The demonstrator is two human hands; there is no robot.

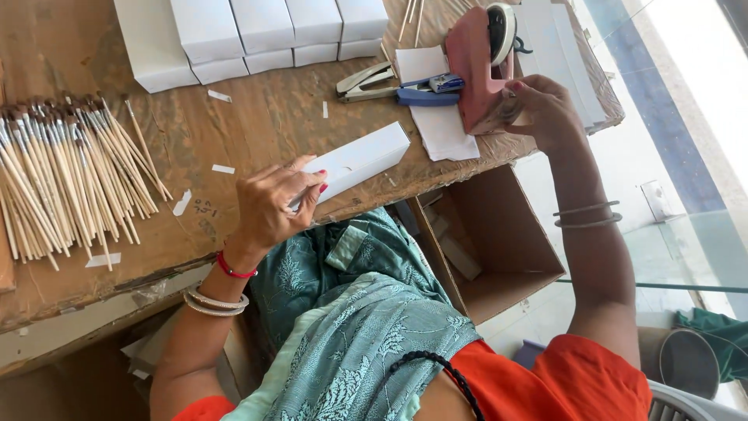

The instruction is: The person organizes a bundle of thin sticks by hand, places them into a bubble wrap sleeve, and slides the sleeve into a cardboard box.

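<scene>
Left hand (273,204) gripping white box (354,161), long axis up-right, right hand (538,109) grasping pink tape dispenser (479,70)

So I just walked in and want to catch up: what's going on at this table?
A person sits at a worn wooden table. The left hand holds a long white box at the table's edge, while the right hand grips a pink tape dispenser. A pile of thin brushes lies to the left, with more white boxes stacked behind.

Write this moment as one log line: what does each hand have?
left hand: holds white carton | right hand: on pink tape dispenser | nearby: paintbrush pile, staplers
</scene>
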